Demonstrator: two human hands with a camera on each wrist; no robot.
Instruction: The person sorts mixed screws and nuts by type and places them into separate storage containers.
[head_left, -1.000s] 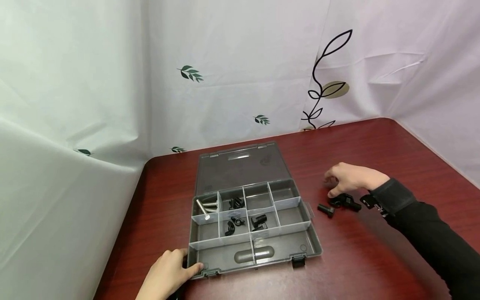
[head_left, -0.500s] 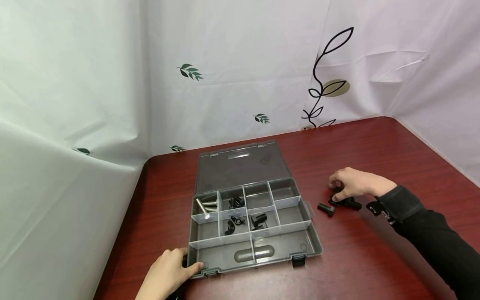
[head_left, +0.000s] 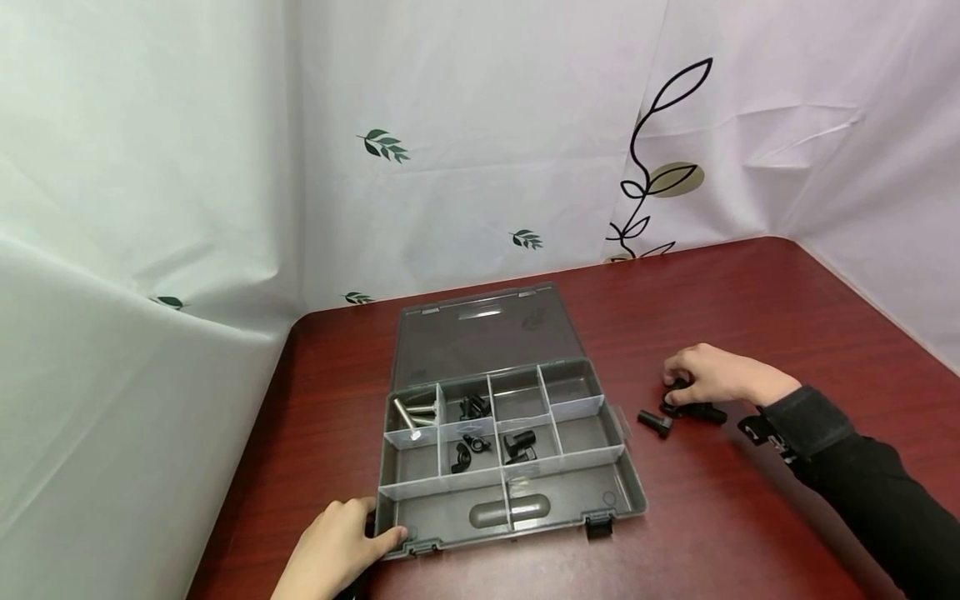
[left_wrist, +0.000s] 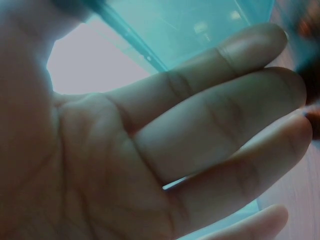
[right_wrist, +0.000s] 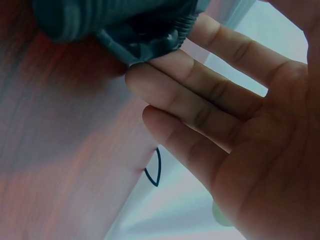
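Observation:
My left hand point(head_left: 333, 542) grips the front left corner of a grey compartment box point(head_left: 633, 493), thumb over the front wall and fingers along the outer side. In the left wrist view its fingers point(left_wrist: 200, 125) lie nearly straight. At the right of the table, my right hand point(head_left: 708, 373) pinches a small black threaded fastener point(head_left: 680, 386), partly hidden between thumb and fingers. The right wrist view shows fingertips point(right_wrist: 150, 82) against this fastener point(right_wrist: 145, 47), beside a thick black bolt point(right_wrist: 75, 17). Another black bolt point(head_left: 655, 422) lies just left of the hand.
The box's translucent lid point(head_left: 487, 342) lies folded back on the red-brown table point(head_left: 337, 417). Silver bolts point(head_left: 406, 417) occupy the back left compartment; several black fasteners point(head_left: 520, 442) sit in the middle ones. White patterned cloth point(head_left: 450, 200) hangs behind.
My right hand has moved slightly right and down onto the black pieces, and its thumb and fingers have drawn together round one. The left hand stays at the box corner.

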